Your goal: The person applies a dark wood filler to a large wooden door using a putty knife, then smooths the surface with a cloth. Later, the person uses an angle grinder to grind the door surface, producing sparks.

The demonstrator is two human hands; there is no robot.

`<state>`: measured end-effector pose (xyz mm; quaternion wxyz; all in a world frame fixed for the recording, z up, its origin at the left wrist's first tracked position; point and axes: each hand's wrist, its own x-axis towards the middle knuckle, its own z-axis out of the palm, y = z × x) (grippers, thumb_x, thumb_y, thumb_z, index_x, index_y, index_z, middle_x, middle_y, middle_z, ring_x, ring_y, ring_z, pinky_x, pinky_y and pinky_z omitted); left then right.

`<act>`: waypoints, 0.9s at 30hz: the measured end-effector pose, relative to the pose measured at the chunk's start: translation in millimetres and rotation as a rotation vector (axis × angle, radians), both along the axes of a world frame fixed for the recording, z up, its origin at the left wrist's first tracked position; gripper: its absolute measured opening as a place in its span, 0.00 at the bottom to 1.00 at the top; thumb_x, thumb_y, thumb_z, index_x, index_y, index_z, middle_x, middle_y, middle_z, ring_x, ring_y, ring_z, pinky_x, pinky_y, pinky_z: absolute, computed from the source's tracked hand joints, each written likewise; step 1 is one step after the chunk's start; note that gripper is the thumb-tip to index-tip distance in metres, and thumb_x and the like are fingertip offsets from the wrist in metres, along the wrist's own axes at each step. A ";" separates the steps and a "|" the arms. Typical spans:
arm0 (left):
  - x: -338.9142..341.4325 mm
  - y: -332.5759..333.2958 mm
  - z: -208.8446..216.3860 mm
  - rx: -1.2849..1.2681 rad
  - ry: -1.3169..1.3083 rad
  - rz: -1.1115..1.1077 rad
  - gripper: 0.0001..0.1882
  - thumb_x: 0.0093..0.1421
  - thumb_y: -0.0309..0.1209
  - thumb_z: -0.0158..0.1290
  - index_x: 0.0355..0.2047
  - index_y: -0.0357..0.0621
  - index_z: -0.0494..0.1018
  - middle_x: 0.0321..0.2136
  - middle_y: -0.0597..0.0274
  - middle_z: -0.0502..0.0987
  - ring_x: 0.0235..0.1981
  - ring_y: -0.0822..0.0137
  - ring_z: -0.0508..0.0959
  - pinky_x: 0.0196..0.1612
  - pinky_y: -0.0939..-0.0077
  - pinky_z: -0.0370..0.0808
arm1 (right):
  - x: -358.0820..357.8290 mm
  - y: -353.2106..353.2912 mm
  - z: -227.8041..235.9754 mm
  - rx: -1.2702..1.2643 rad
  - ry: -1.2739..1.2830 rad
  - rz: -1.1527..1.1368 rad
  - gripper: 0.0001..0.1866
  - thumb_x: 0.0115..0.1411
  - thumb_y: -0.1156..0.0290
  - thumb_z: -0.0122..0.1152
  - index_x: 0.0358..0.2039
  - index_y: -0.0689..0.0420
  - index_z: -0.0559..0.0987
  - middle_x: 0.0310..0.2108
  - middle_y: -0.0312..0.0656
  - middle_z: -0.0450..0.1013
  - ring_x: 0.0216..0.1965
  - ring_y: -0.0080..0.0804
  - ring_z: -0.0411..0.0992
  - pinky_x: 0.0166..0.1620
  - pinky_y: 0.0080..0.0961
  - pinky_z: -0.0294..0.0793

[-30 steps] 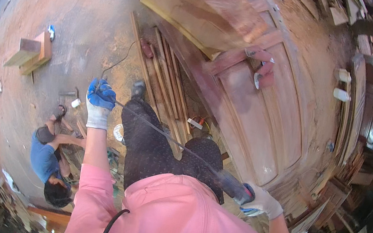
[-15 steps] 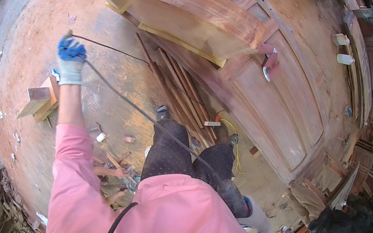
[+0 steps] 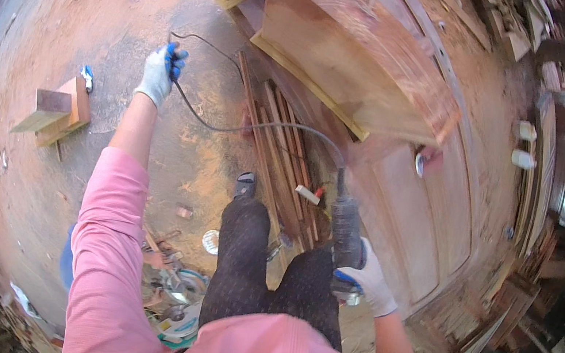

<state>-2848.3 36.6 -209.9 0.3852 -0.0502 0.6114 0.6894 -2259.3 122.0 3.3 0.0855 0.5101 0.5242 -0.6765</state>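
My left hand, in a white glove with blue-coated fingers, is closed around a dark power cord at the upper left. The cord sags in a curve to the back end of a dark grey angle grinder. In a matching glove, my right hand grips the grinder's body beside my right thigh. The grinder's metal head points down toward me; whether a disc is on it cannot be seen. Beyond the grinder lies a large panelled wooden door, with a thick curved wooden piece over it.
Several long wood strips lie on the ground ahead of my feet. Joined wood offcuts stand at left. Tools and scraps are heaped beside my left leg. Stacked boards and two pale plastic containers are at right.
My right hand has brought the grinder up and forward from beside my hip. My left hand has shifted right and slightly up, and the taut cord now hangs slack. The view has shifted.
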 end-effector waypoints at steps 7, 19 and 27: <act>0.3 9.3 -153.7 -0.336 0.189 -0.132 0.13 0.67 0.32 0.47 0.49 0.47 0.75 0.28 0.63 0.78 0.22 0.72 0.75 0.24 0.76 0.72 | -36.3 -5.3 -127.4 0.098 0.003 0.210 0.42 0.50 0.66 0.77 0.62 0.60 0.65 0.55 0.46 0.72 0.57 0.36 0.70 0.61 0.35 0.68; 14.7 75.8 -230.0 -0.667 0.872 -0.682 0.23 0.65 0.27 0.46 0.60 0.53 0.75 0.46 0.50 0.81 0.44 0.53 0.82 0.50 0.61 0.77 | -17.8 -36.4 -153.9 -0.002 -0.211 0.136 0.40 0.49 0.65 0.78 0.60 0.59 0.68 0.50 0.45 0.75 0.52 0.34 0.73 0.57 0.35 0.71; 75.4 1.3 -110.5 -0.791 1.078 -1.013 0.16 0.64 0.29 0.50 0.50 0.55 0.79 0.46 0.50 0.77 0.50 0.47 0.77 0.54 0.54 0.74 | -14.1 -16.2 -132.7 0.127 -0.176 0.187 0.39 0.48 0.65 0.78 0.59 0.59 0.68 0.49 0.46 0.75 0.51 0.36 0.74 0.57 0.35 0.72</act>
